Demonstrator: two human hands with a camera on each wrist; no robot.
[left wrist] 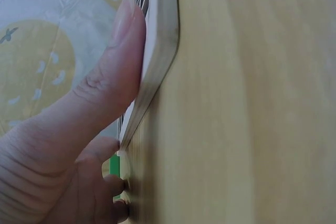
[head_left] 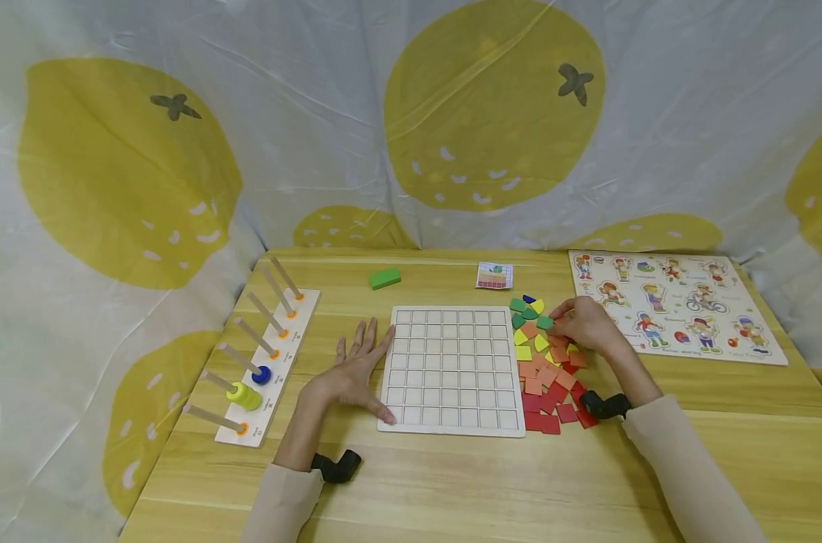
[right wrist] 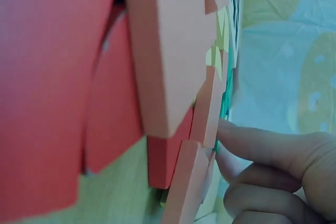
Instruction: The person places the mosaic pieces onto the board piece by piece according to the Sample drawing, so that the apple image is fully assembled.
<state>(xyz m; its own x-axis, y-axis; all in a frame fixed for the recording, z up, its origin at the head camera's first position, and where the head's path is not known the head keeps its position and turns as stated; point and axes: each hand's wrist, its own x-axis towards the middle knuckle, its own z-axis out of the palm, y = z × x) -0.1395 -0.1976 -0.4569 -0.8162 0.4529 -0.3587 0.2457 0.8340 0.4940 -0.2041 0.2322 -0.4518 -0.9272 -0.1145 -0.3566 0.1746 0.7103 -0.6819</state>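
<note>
Dozens of small, flat red, orange, yellow and green tiles (head_left: 533, 385) lie heaped on the wood-grain desk (head_left: 465, 490), between its right edge and a square, pale wooden board (head_left: 446, 369) with a grid of cells. The right hand (head_left: 584, 320) reaches to the part of the heap nearer the desk's far edge, its fingers bent, with thumb and forefinger tips beside a green square tile (head_left: 544, 323); whether they pinch a tile, I cannot tell. The left hand (head_left: 353, 377) is spread wide, its thumb resting on the board at the corner facing the desk's near left corner. The tiles look light, stiff and perhaps a little slippery; since they overlap, one is probably best pinched by opposite side edges, starting from the top. The board seems rigid and light enough to slide, so its rim suits a steadying touch. A white peg rack (head_left: 275, 381) runs along the desk's left edge; a green block (head_left: 384, 279) and a small printed card (head_left: 495, 276) lie near the far edge, and a picture puzzle (head_left: 742, 302) toward the far right corner.
</note>
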